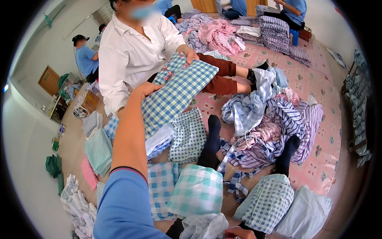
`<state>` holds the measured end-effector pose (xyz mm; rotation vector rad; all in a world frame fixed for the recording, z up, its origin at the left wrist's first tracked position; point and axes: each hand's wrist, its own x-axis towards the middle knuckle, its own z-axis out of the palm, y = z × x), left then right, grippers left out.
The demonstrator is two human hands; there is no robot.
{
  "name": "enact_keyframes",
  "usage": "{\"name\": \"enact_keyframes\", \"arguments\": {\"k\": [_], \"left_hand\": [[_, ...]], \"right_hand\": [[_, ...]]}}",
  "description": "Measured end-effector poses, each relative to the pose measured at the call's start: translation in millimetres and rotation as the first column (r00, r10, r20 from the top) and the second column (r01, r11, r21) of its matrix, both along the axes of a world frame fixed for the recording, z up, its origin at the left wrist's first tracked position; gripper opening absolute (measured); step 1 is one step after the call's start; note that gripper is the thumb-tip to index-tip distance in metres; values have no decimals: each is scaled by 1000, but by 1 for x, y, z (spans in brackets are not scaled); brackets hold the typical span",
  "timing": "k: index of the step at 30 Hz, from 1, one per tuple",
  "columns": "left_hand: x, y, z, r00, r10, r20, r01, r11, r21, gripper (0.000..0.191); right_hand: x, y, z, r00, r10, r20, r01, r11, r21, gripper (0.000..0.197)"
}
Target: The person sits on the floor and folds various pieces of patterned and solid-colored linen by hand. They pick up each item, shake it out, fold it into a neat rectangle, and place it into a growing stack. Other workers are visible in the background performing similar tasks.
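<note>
My left arm, in a blue sleeve, reaches out, and my left hand (147, 89) grips the near edge of a folded blue, green and white checked cloth (182, 92). A co-worker's hand (188, 53) holds the far edge of the same cloth. My right hand (240, 232) shows only in part at the bottom edge, beside a crumpled whitish cloth (206, 226); its fingers are not clear. A folded mint and white checked cloth (197, 189) lies over one of my legs. Over the other rests a small-checked folded cloth (265, 203).
A co-worker in a white shirt (128, 47) sits close ahead on the left. Between my feet lies a heap of striped garments (286, 125) on the pink patterned mat (319, 155). Folded cloths (98, 152) lie at the left. A rack with cloths (356, 110) stands at the right.
</note>
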<state>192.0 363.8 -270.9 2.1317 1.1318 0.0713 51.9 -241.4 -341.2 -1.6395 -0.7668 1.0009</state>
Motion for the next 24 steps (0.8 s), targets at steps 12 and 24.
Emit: {"name": "enact_keyframes", "arguments": {"k": [12,24], "left_hand": [[-70,-320,9,474,423,772,451,636,-626,55],[-163,-580,-45,858,206,471,490,-607,-626,83]], "right_hand": [[1,82,-32,864,24,-503,83,978,191,77],[-48,-188,84,354,-641,-681,889,4,458,25]]}}
